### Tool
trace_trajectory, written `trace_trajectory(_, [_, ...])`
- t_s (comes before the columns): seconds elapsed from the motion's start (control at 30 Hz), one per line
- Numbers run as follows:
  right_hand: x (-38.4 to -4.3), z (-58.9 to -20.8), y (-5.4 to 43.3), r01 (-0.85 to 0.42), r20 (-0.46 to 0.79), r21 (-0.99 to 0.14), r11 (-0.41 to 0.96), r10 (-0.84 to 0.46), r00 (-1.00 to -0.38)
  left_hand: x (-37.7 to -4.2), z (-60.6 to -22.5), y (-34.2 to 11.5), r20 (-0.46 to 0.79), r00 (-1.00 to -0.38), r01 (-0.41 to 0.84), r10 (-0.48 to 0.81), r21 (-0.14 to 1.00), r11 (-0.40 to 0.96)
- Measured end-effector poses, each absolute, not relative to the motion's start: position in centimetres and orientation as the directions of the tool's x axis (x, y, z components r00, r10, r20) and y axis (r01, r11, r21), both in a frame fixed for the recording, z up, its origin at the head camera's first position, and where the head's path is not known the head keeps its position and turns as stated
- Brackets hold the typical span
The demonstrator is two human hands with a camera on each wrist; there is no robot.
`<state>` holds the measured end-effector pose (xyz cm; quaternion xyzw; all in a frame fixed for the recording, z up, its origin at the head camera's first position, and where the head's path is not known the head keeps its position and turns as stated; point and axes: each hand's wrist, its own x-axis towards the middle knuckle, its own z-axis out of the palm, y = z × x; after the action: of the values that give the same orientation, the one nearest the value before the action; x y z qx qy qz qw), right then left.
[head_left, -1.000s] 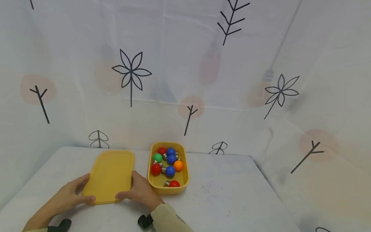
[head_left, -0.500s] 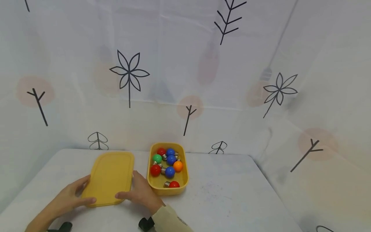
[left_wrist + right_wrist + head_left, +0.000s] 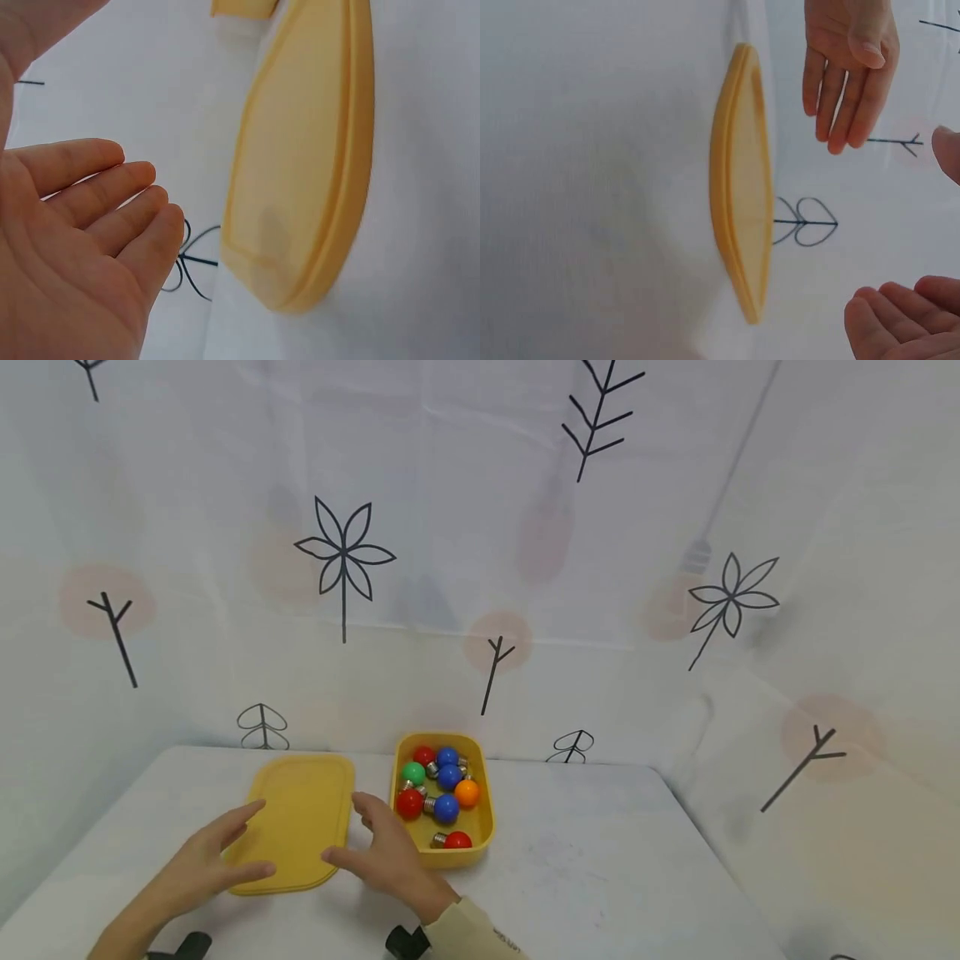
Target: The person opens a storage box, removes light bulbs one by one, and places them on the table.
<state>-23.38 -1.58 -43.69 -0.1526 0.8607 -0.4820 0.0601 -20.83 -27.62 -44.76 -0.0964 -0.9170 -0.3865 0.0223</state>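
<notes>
a smooth yellow lid [image 3: 296,827], rectangular with rounded corners and edged by a raised border, is laid flat on the white table [image 3: 577,868], left of a deep yellow tub [image 3: 457,858]. over its near left side the left hand [image 3: 198,864] is held, and by its right edge the right hand [image 3: 390,860]; in both, the fingers are spread loosely, gripping nothing, and are seen apart from the lid in the wrist views. in the tub, round glossy bulbs [image 3: 446,808] in red, blue, green and orange are heaped, each fitted with a ridged metallic base. behind, a creased pale cloth [image 3: 450,527] is printed with thin black plant outlines and blurred pinkish patches.
</notes>
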Motion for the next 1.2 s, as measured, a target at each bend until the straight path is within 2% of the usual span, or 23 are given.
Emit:
trace_trajectory(0.23, [-23.5,-43.1,1.4,-0.405,0.226,-0.785,0.469,-0.391,-0.892,-20.3,-44.2,-25.4,0.148,-0.969,0.242,0.199,0.748,0.619])
trace_trajectory(0.47, [-24.0,-42.6,5.1,-0.486,0.285,-0.696,0.528,-0.418,-0.863,-20.1,-44.7,-22.6,0.303,-0.922,0.387,0.242,0.751,0.535])
trace_trajectory(0.6, [-24.7,-42.8,7.0,-0.543,0.345,-0.682,0.490,-0.439,-0.830,-20.1,-44.7,-20.5,0.324,-0.908,0.417,0.265,0.756,0.505])
trace_trajectory(0.7, [-25.3,-43.1,8.3,-0.547,0.352,-0.691,0.473,-0.441,-0.826,-20.3,-44.4,-18.7,0.270,-0.925,0.373,0.266,0.775,0.510])
trace_trajectory(0.87, [-26.2,-43.2,10.1,-0.530,0.329,-0.664,0.527,-0.431,-0.840,-20.8,-44.2,-16.1,0.195,-0.951,0.295,0.238,0.799,0.525])
trace_trajectory(1.03, [-27.3,-43.3,11.6,-0.545,0.357,-0.629,0.555,-0.416,-0.836,-21.5,-44.6,-14.2,0.254,-0.936,0.345,0.243,0.802,0.487])
trace_trajectory(1.2, [-28.2,-43.2,12.5,-0.523,0.328,-0.630,0.575,-0.414,-0.849,-22.2,-45.3,-12.9,0.295,-0.929,0.366,0.222,0.813,0.452])
